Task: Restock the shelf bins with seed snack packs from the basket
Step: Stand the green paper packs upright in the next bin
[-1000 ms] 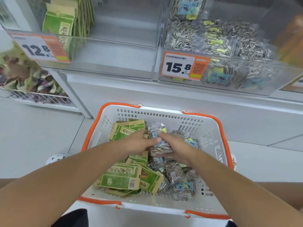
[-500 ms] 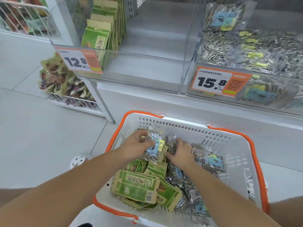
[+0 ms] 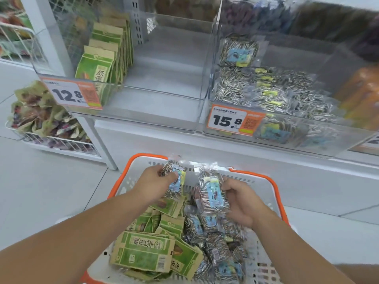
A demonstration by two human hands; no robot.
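A white basket with an orange rim sits below me, holding green paper seed packs on the left and clear sunflower seed packs on the right. My left hand grips one clear seed pack above the basket's far edge. My right hand holds another clear seed pack, lifted above the pile. On the shelf, the left clear bin tagged 12.8 holds a row of upright green packs. The right bin tagged 15.8 holds clear seed packs.
A wire basket of mixed wrapped snacks stands low on the left on the tiled floor. Orange packs fill a bin at the far right. The white shelf base runs just behind the basket.
Both hands have risen from the pile, each lifting a clear seed pack. The view has tilted up toward the shelf bins.
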